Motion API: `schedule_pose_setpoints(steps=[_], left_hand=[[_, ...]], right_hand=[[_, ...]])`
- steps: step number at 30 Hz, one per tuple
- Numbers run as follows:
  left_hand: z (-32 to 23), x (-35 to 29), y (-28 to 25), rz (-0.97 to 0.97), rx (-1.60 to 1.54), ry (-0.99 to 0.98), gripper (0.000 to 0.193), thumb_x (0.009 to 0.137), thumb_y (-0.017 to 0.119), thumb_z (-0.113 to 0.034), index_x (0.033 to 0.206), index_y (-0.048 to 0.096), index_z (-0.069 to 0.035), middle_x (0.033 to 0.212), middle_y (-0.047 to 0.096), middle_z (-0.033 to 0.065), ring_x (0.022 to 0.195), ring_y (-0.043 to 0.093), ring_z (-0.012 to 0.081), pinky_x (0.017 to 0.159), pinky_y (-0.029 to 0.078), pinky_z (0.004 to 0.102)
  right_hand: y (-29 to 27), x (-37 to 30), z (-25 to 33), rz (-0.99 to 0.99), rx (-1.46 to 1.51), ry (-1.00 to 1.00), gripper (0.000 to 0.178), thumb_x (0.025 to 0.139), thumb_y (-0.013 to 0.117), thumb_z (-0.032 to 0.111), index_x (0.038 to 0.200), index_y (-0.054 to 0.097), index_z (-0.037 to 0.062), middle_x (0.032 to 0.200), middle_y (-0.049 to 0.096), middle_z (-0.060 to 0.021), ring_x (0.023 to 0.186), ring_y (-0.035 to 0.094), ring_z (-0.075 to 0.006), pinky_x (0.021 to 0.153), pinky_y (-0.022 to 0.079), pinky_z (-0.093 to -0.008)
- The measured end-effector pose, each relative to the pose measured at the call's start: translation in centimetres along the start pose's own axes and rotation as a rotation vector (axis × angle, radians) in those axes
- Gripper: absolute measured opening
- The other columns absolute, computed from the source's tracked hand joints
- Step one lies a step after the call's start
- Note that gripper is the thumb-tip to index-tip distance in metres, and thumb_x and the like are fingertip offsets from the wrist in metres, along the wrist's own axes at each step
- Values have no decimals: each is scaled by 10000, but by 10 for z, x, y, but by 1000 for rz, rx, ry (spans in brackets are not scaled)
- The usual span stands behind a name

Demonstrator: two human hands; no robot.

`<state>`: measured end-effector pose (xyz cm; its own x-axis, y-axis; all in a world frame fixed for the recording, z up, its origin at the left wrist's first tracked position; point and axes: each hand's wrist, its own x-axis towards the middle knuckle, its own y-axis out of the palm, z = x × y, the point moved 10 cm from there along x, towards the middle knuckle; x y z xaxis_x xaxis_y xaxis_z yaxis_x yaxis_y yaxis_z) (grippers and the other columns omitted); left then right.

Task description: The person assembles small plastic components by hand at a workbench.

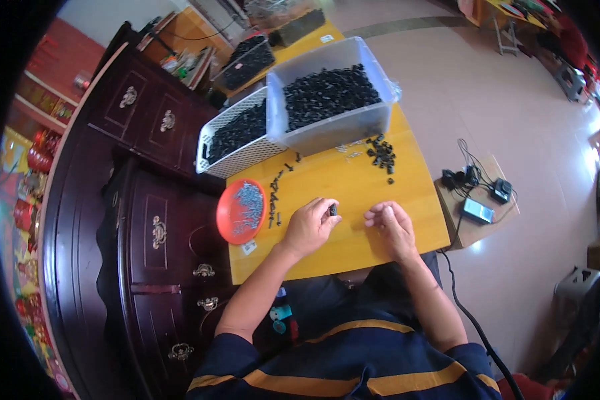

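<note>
My left hand (311,227) is closed over the yellow table, thumb and fingers pinching a small black plastic part (333,210). To its right, my right hand (395,230) hovers with loosely bent fingers apart, and nothing shows in it. Left of my left hand, an orange-red plate (223,217) holds many thin silvery screws or pins (250,203). Between plate and hand runs a line of small black pieces (274,193). Farther off, a loose heap of black parts (381,153) lies beside a few small silvery pieces (349,149).
A large translucent bin (340,133) and a white perforated basket (240,152), both full of black parts, stand at the table's far side. A dark wooden cabinet (160,227) borders the left. On the right, a low stand (487,217) carries cables and a light-blue box (478,211).
</note>
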<state>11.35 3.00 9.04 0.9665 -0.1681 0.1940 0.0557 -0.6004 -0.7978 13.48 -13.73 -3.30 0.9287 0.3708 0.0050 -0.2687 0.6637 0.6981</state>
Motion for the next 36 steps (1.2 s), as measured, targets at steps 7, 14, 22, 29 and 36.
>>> schedule_pose_setpoints(steps=[7, 14, 22, 29, 36], left_hand=[[134, 14, -92, 114, 16, -477, 351, 876, 646, -117, 1219, 687, -52, 838, 714, 126, 723, 689, 232, 719, 557, 366], [101, 55, -199, -471, 223, -75, 422, 901, 705, -46, 1317, 641, -18, 1035, 740, 137, 825, 721, 224, 758, 578, 357], [27, 79, -5, -68, 138, 44, 247, 883, 748, -171, 1109, 750, -73, 953, 722, 129, 864, 715, 331, 774, 572, 434], [41, 132, 41, -147, 323, 87, 199, 900, 731, -200, 1059, 762, -84, 955, 694, 113, 838, 706, 340, 751, 570, 460], [49, 148, 54, -54, 492, 121, 129, 919, 702, -206, 931, 749, -86, 945, 687, 113, 824, 696, 366, 740, 574, 468]], right_hand=[[1, -1, 3, 13, -36, -7, 303, 1111, 530, 303, 1172, 618, 20, 1073, 697, -105, 956, 670, -188, 897, 534, -320], [2, -1, 3, -6, -64, 2, 298, 1115, 521, 286, 1175, 614, 9, 1076, 696, -105, 954, 668, -185, 904, 532, -319], [7, 0, 5, 29, -109, 13, 307, 1116, 519, 283, 1186, 613, -1, 1069, 694, -95, 950, 667, -173, 906, 535, -321], [10, 1, 8, 40, -161, -6, 311, 1122, 502, 282, 1183, 620, 1, 1067, 695, -84, 965, 663, -157, 918, 529, -315], [9, 2, 2, 48, -116, 25, 311, 1121, 502, 277, 1183, 619, -5, 1079, 696, -88, 973, 660, -160, 928, 527, -320]])
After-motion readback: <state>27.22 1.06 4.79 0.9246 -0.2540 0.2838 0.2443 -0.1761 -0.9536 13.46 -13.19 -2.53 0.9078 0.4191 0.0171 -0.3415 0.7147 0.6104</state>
